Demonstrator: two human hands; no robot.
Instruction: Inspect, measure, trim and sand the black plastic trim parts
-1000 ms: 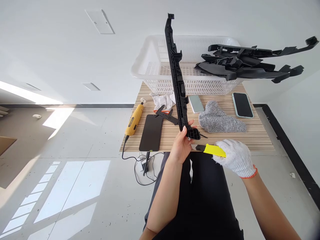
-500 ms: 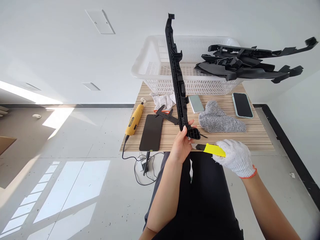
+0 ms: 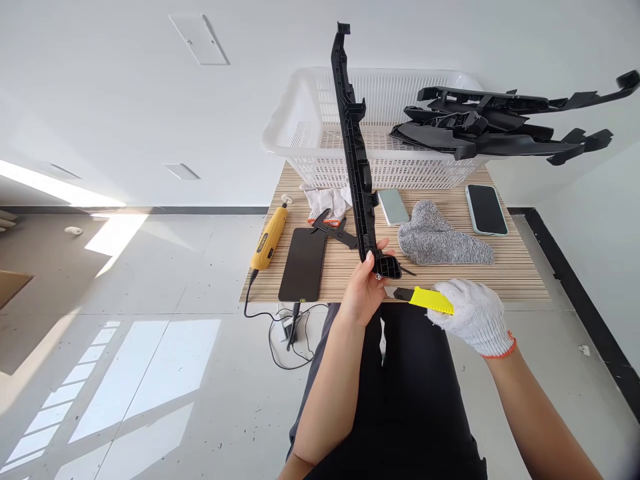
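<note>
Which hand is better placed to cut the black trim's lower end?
Probably the right hand: it grips the yellow utility knife, blade near the lower end of the black plastic trim. The bare left hand is occupied holding that trim.

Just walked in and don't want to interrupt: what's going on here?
A person's bare left hand holds a long black part by its lower end. The gloved right hand grips a yellow knife, its blade pointing toward the left hand. More black parts lie in the white basket behind, jutting past its right side.
</note>
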